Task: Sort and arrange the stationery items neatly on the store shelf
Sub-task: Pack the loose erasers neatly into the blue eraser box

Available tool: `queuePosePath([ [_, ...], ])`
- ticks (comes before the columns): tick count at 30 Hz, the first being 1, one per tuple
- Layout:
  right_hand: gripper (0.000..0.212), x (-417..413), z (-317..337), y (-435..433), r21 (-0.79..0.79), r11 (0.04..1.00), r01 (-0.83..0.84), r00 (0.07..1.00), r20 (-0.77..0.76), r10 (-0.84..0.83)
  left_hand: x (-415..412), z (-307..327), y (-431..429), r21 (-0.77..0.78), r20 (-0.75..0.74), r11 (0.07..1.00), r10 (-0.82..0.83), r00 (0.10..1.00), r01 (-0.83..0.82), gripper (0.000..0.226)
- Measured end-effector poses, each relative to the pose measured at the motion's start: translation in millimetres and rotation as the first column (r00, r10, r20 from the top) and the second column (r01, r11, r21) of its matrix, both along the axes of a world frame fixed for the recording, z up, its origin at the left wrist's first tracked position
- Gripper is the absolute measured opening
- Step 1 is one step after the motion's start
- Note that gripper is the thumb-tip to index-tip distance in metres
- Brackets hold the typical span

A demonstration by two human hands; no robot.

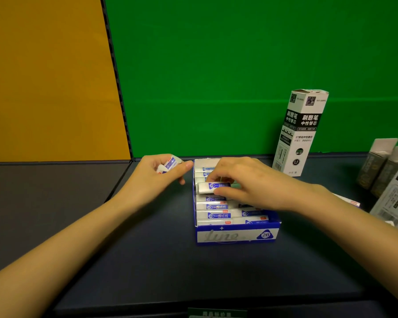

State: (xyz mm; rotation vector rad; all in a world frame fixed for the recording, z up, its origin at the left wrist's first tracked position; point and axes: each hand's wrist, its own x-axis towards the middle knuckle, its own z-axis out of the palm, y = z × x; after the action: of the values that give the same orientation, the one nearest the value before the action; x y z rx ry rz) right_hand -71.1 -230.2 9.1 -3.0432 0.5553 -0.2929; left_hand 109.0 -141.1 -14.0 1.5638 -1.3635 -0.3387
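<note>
Centrally, box [237,236] marked "2B"; right hand [246,182] pinches eraser [210,187]; left hand [156,177] grips loose eraser [170,164].

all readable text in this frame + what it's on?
"2B": front of the eraser box, blue triangle.
"2B": wrapper of the raised eraser in that box.
"刷题笔 中性替芯": tall refill box.
"0.5": same box, black circle low down.
Too blurred: script word on the eraser box, the loose eraser left of it, grey boxes at right, fine print.
</note>
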Motion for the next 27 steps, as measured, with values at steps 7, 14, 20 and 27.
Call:
queuePosePath([
  [7,0.024,5.9,-5.5,4.2,-0.047,0.999,-0.012,1.0,0.005,0.012,-2.2,-1.4,1.1,0.013,0.021,1.0,-0.005,1.0,0.005,0.035],
  [14,0.02,7.5,-6.0,5.3,-0.035,0.999,-0.005,0.999,0.04,0.006,-2.3,-0.2,2.5,0.026,0.006,0.999,-0.046,0.999,0.046,0.013],
  [20,0.019,6.6,-6.8,4.7,-0.052,0.999,0.004,0.998,0.055,-0.001,-2.5,1.2,4.3,0.047,0.052,0.994,-0.1,0.994,0.098,0.012],
  [27,0.03,9.4,8.9,7.3,0.111,0.993,-0.029,0.948,0.318,-0.008,-4.3,-0.3,4.3,0.0,0.1,0.988,-0.152,0.983,0.153,0.015],
])
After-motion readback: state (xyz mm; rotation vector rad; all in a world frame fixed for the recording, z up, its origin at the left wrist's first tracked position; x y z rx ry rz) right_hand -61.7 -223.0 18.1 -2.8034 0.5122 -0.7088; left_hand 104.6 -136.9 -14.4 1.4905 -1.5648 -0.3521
